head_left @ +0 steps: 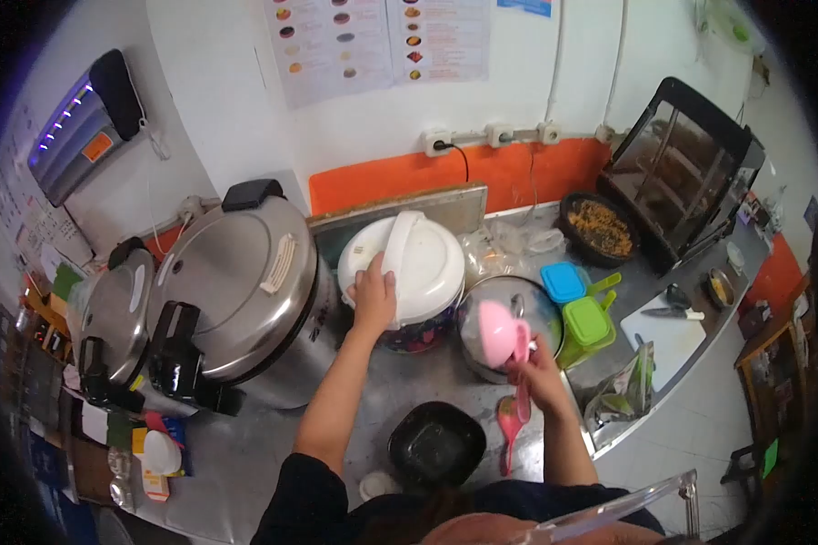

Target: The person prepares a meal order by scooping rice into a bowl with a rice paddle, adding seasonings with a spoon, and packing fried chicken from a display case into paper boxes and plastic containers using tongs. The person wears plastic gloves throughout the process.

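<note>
My left hand [373, 295] is at the left side of a white lid [427, 268] with a raised handle, which covers a round, dark-patterned container. Its fingers bend against the lid and handle. In my right hand [538, 371] is a pink ladle [500, 334], its bowl tilted over a round metal pot [468, 350]. Below that hand, a pink spoon [509, 431] lies on the metal counter. A black square bowl [437, 445] stands between my forearms, near the counter's front edge.
Two large metal cookers [245, 282] stand at the left. Blue-lidded [563, 282] and green-lidded [589, 322] containers sit right of the pot. Behind them is a dark bowl of food [600, 227]. A knife [673, 313] lies on a white board [663, 350] at the right.
</note>
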Demonstrator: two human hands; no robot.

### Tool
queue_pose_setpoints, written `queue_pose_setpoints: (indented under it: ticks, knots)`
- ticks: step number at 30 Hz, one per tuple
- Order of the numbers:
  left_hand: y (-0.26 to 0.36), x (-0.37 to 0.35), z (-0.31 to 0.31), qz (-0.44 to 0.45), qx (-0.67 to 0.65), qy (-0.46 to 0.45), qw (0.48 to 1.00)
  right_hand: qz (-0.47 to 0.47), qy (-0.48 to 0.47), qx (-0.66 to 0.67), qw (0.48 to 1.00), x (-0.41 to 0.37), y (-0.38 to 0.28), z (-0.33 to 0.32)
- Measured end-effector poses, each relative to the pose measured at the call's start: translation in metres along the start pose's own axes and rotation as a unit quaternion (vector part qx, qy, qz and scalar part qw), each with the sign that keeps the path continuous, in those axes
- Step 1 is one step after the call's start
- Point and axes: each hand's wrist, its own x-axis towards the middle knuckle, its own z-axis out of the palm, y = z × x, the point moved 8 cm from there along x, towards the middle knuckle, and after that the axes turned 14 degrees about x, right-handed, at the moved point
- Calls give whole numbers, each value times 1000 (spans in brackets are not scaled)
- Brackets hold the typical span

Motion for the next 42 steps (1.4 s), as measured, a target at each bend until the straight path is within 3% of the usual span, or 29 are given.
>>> queue_pose_setpoints:
  ticks: [3, 4, 5, 7, 9, 11, 13, 14, 16, 18, 20, 25, 27, 29, 32, 34, 39, 40, 42]
  knots:
    - [-2, 10, 2, 22, -11, 57, 998, 4, -78, -151, 985, -4, -3, 18]
    - [2, 11, -5, 31, 5, 117, 993, -45, -100, -230, 967, 0, -3, 23]
    - [3, 15, -4, 29, 5, 117, 993, -44, -101, -231, 967, 4, -3, 29]
    - [0, 31, -12, -56, 2, 46, 997, -136, -140, -396, 897, 17, -15, 55]
    - [14, 57, -31, -38, 83, -3, 996, -156, -118, -397, 897, 38, -21, 65]
    - [38, 74, -81, -62, 44, 1, 997, -251, -59, -380, 888, 63, -55, 78]
    - [58, 80, -131, 17, 10, 159, 987, -339, -18, -381, 860, 85, -85, 94]
    - [61, 74, -146, 13, 9, 157, 988, -357, 1, -383, 852, 100, -96, 98]
    - [64, 52, -181, 80, -216, 235, 944, -375, 29, -385, 843, 133, -113, 105]
    - [49, 16, -174, 69, -367, 245, 895, -390, 36, -385, 836, 168, -125, 108]
    - [34, -27, -148, 45, -389, 255, 884, -405, 32, -385, 829, 195, -131, 111]
    - [-21, -100, -51, -62, -332, 210, 917, -378, 39, -424, 822, 241, -137, 116]
    - [-38, -114, -20, -110, -267, 149, 946, -355, 12, -459, 814, 252, -131, 121]
    - [-47, -120, 2, -124, -259, 106, 952, -307, 18, -483, 820, 260, -115, 122]
    - [-44, -120, 29, -126, -236, 41, 963, -211, -63, -553, 803, 249, -58, 152]
    - [-38, -120, 35, -118, -217, 44, 968, -82, -129, -589, 793, 225, -23, 180]
    - [-31, -118, 48, -125, -200, 41, 971, -60, -15, -590, 805, 255, 29, 162]
    - [-31, -117, 50, -127, -214, 35, 968, -96, -8, -643, 760, 269, 36, 161]
    - [-32, -116, 56, -137, -246, 8, 960, -46, -24, -647, 760, 273, 48, 156]
